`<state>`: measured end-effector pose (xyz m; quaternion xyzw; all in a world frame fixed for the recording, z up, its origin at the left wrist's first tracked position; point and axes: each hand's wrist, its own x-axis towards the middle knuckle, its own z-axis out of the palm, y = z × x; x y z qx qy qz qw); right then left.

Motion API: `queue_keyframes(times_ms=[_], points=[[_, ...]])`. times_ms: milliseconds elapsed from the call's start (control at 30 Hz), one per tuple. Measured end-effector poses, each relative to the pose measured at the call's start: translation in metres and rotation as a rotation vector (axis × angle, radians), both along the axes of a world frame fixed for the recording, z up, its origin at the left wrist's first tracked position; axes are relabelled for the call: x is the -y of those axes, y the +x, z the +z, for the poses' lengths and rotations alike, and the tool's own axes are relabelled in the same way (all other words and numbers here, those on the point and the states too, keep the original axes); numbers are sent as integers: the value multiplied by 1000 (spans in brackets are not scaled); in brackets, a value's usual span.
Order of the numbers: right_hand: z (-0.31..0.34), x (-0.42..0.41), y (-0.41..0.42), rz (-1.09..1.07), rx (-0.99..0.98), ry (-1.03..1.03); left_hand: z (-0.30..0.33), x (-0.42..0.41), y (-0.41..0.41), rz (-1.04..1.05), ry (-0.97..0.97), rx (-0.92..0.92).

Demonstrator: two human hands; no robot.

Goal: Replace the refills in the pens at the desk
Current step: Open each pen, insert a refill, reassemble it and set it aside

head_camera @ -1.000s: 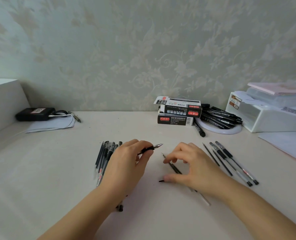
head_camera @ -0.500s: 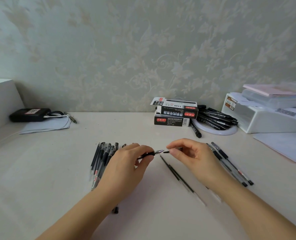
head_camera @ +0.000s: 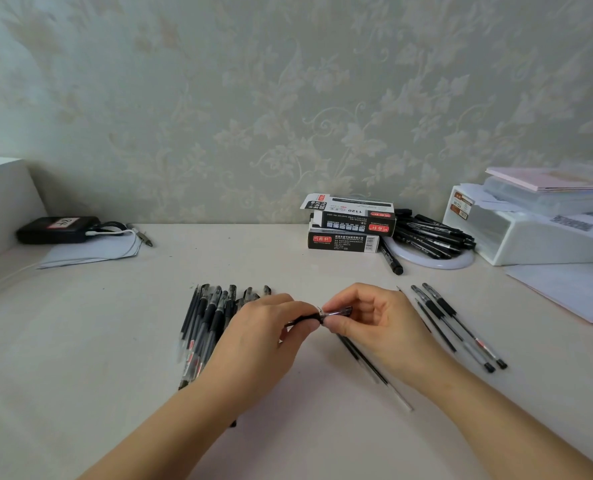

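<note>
Pen (head_camera: 305,318) sits above the desk (head_camera: 80,341), pinched in my left hand (head_camera: 260,337); my right hand (head_camera: 374,323) pinches its clear cap (head_camera: 340,311) at the tip, beside loose refills (head_camera: 364,358).

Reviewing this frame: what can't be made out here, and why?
Head view only:
- Pen held between left hand and right hand: fingers cover most of the barrel; whether the cap is fully seated is unclear.
- Row of pens: lower ends blurred and partly behind the left hand; count uncertain.
- Loose refills: upper ends hidden under the right hand.
- Print on the boxes: too small to read.
</note>
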<state>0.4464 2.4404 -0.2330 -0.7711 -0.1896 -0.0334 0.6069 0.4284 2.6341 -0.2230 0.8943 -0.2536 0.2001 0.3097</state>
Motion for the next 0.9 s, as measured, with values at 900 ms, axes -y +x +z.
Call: queue_keyframes(times_ms=[900], points=[[9,-25,-10,-1,-278,569,5,16,-11,-83,-163,12]])
